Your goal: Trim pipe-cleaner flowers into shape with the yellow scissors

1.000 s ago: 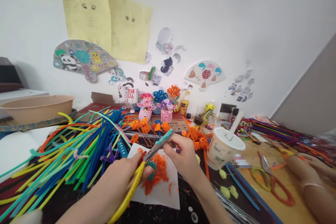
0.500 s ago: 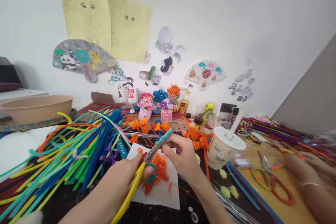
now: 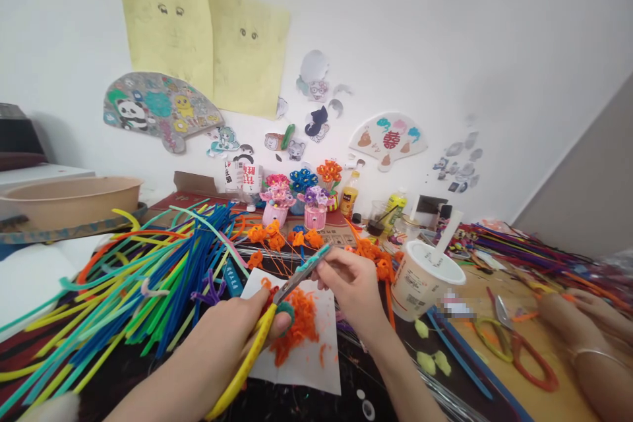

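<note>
My left hand (image 3: 247, 326) is closed around a pair of scissors with a yellow handle (image 3: 240, 376). Their metal blades (image 3: 291, 280) point up and right over a white paper sheet (image 3: 319, 376). A green fuzzy piece (image 3: 285, 311) shows by the left fingertips, partly hidden by them. My right hand (image 3: 353, 283) is closed in a pinch beside the blade tips. Between its fingers and the blades is a turquoise fuzzy strip (image 3: 319, 257), perhaps pipe cleaner, lying along the blades. Orange fuzz clippings (image 3: 299, 326) are heaped on the paper below.
Colourful pipe cleaners (image 3: 168, 290) spread at left. Orange pipe-cleaner flowers (image 3: 271, 234) and small flower pots (image 3: 315, 216) stand behind. A white paper cup (image 3: 420, 283) is at right, near other scissors (image 3: 514, 343). Another person's hand (image 3: 568, 316) is at the far right.
The view has shifted slightly, moving the scene a little rightward. The right hand and blade tips appear slightly further right. Less of the green fuzzy piece shows under the left hand.
</note>
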A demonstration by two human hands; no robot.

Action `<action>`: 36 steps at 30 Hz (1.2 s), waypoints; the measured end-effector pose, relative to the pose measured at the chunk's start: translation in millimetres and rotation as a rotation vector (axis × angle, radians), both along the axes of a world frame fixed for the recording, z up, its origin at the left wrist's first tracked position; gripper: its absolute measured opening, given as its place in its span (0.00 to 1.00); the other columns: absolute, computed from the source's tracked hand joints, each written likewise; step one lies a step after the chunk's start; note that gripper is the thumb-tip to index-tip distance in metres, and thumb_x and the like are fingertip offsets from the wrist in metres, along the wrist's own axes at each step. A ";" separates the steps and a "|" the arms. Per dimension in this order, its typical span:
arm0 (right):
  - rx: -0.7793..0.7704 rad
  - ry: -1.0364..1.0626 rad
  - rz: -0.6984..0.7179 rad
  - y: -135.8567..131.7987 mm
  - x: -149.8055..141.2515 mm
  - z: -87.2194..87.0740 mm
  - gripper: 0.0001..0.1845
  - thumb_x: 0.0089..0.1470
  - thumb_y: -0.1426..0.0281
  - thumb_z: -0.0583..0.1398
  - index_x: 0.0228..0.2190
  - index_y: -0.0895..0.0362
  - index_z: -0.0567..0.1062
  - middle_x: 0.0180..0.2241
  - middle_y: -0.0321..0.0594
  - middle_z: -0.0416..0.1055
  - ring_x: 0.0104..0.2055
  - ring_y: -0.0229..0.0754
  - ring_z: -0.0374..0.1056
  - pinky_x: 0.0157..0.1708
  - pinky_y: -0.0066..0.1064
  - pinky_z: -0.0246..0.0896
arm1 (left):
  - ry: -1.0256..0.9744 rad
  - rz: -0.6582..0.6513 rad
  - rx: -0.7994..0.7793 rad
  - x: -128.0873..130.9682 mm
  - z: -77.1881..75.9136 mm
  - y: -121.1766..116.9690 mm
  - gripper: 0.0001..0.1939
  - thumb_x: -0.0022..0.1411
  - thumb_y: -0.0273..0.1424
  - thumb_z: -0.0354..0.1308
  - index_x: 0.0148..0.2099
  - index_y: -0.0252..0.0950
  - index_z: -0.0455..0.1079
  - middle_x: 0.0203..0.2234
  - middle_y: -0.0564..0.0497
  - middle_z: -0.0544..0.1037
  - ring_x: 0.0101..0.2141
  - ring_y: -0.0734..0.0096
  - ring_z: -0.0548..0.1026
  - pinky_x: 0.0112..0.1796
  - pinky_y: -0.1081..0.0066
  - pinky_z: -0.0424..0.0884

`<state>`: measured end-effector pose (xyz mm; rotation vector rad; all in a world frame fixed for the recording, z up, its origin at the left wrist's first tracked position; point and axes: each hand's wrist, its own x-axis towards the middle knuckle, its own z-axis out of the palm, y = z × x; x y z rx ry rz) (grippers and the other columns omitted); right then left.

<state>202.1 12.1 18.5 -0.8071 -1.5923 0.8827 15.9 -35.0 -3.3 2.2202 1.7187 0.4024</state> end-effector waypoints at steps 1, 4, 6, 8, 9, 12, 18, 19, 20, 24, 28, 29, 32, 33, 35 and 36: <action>0.000 0.000 -0.004 0.1 -0.1 -0.4 0.09 0.49 0.70 0.58 0.20 0.58 0.72 0.18 0.33 0.67 0.20 0.34 0.63 0.22 0.24 0.59 | 0.010 0.004 -0.011 -0.2 0.5 0.2 0.20 0.64 0.45 0.38 0.36 0.39 0.66 0.20 0.52 0.72 0.21 0.67 0.70 0.22 0.73 0.51; -0.004 -0.030 -0.008 -0.6 0.5 0.2 0.09 0.50 0.71 0.58 0.20 0.58 0.72 0.18 0.34 0.68 0.20 0.34 0.63 0.22 0.24 0.58 | 0.062 0.012 -0.010 -1.7 1.5 1.4 0.22 0.64 0.46 0.38 0.38 0.39 0.68 0.19 0.53 0.69 0.20 0.66 0.69 0.22 0.73 0.50; -0.005 -0.052 -0.008 -1.5 1.3 1.7 0.09 0.50 0.71 0.57 0.20 0.58 0.72 0.18 0.34 0.68 0.21 0.34 0.63 0.22 0.24 0.58 | 0.077 0.012 -0.004 -2.9 1.5 2.4 0.23 0.64 0.47 0.37 0.40 0.39 0.68 0.18 0.53 0.68 0.20 0.66 0.68 0.22 0.73 0.50; 0.009 -0.070 -0.009 -2.3 2.3 3.5 0.10 0.51 0.71 0.57 0.20 0.58 0.72 0.19 0.33 0.67 0.22 0.34 0.62 0.23 0.24 0.57 | 0.066 0.010 -0.014 -3.6 1.1 3.0 0.23 0.64 0.47 0.37 0.40 0.39 0.68 0.19 0.53 0.68 0.20 0.66 0.68 0.22 0.73 0.50; 0.024 -0.079 -0.011 -2.6 2.7 4.2 0.10 0.51 0.71 0.57 0.20 0.58 0.71 0.18 0.33 0.66 0.22 0.34 0.61 0.24 0.24 0.56 | 0.055 0.011 -0.020 -3.6 0.9 3.2 0.23 0.64 0.48 0.37 0.39 0.39 0.68 0.19 0.53 0.68 0.20 0.66 0.68 0.22 0.73 0.51; 0.064 -0.110 -0.028 -2.6 3.5 5.1 0.11 0.51 0.71 0.57 0.19 0.58 0.70 0.18 0.32 0.64 0.23 0.34 0.59 0.24 0.25 0.54 | 0.041 0.017 -0.027 -3.3 0.6 3.0 0.24 0.64 0.49 0.37 0.37 0.39 0.68 0.19 0.52 0.69 0.20 0.67 0.68 0.23 0.73 0.51; 0.077 -0.145 -0.046 -1.1 4.5 3.5 0.11 0.51 0.70 0.56 0.19 0.58 0.69 0.19 0.33 0.64 0.24 0.35 0.59 0.25 0.26 0.53 | 0.059 0.028 0.012 -0.7 2.0 1.2 0.24 0.64 0.48 0.39 0.33 0.39 0.69 0.19 0.52 0.69 0.21 0.68 0.69 0.23 0.73 0.50; 0.077 -0.149 -0.051 -1.0 4.7 3.4 0.12 0.52 0.70 0.56 0.19 0.58 0.69 0.19 0.33 0.64 0.24 0.36 0.59 0.25 0.26 0.53 | 0.054 0.026 0.019 0.0 2.2 1.0 0.23 0.64 0.47 0.39 0.32 0.38 0.69 0.19 0.52 0.69 0.21 0.69 0.69 0.23 0.73 0.50; 0.076 -0.153 -0.054 -1.0 4.8 3.5 0.12 0.52 0.70 0.56 0.19 0.57 0.68 0.19 0.33 0.63 0.24 0.36 0.59 0.25 0.26 0.53 | 0.046 0.028 0.028 0.5 2.3 1.0 0.23 0.64 0.46 0.40 0.31 0.38 0.69 0.18 0.52 0.69 0.21 0.69 0.69 0.23 0.73 0.50; 0.056 -0.151 -0.054 -1.8 4.9 4.8 0.12 0.51 0.70 0.56 0.18 0.57 0.68 0.19 0.33 0.63 0.24 0.36 0.59 0.25 0.27 0.52 | 0.024 0.025 0.045 -0.4 2.1 1.2 0.21 0.64 0.44 0.41 0.31 0.39 0.70 0.17 0.53 0.70 0.20 0.71 0.69 0.22 0.74 0.52; 0.051 -0.130 -0.044 -2.9 4.2 6.3 0.12 0.51 0.70 0.57 0.18 0.57 0.69 0.19 0.33 0.64 0.24 0.36 0.59 0.25 0.27 0.53 | 0.042 0.004 0.053 -4.1 4.9 -1.2 0.19 0.63 0.44 0.43 0.37 0.39 0.69 0.23 0.51 0.76 0.25 0.65 0.74 0.24 0.73 0.56; 0.051 -0.122 -0.043 -3.0 4.1 6.6 0.12 0.51 0.70 0.57 0.18 0.57 0.69 0.19 0.33 0.64 0.23 0.36 0.59 0.25 0.26 0.53 | 0.038 0.004 0.046 -4.8 5.5 -2.2 0.19 0.63 0.45 0.43 0.37 0.39 0.69 0.24 0.51 0.77 0.25 0.65 0.75 0.25 0.73 0.57; 0.039 -0.084 -0.037 -2.6 4.3 7.5 0.11 0.51 0.70 0.57 0.19 0.57 0.70 0.19 0.33 0.65 0.23 0.36 0.59 0.24 0.26 0.54 | -0.026 0.023 0.034 -5.2 4.8 -4.0 0.19 0.63 0.46 0.41 0.40 0.39 0.67 0.26 0.50 0.78 0.26 0.64 0.76 0.26 0.73 0.60; 0.034 -0.069 -0.038 -2.3 4.5 7.7 0.11 0.51 0.69 0.57 0.20 0.58 0.70 0.20 0.33 0.65 0.23 0.35 0.59 0.24 0.26 0.54 | -0.048 0.029 0.035 -5.0 3.9 -3.9 0.20 0.63 0.46 0.41 0.41 0.39 0.67 0.27 0.50 0.78 0.27 0.64 0.76 0.26 0.73 0.61; 0.024 -0.055 -0.041 -1.9 4.9 8.1 0.10 0.51 0.69 0.57 0.20 0.58 0.71 0.20 0.33 0.65 0.23 0.35 0.59 0.24 0.26 0.54 | -0.070 0.033 0.042 -3.9 2.2 -2.6 0.20 0.63 0.46 0.41 0.42 0.39 0.66 0.29 0.48 0.79 0.29 0.62 0.77 0.27 0.72 0.62; 0.020 -0.054 -0.042 -1.8 5.0 8.2 0.10 0.51 0.69 0.57 0.20 0.58 0.71 0.19 0.33 0.65 0.23 0.35 0.58 0.24 0.26 0.54 | -0.071 0.031 0.044 -3.1 1.8 -1.6 0.20 0.63 0.46 0.42 0.42 0.39 0.66 0.29 0.48 0.79 0.29 0.61 0.77 0.27 0.71 0.62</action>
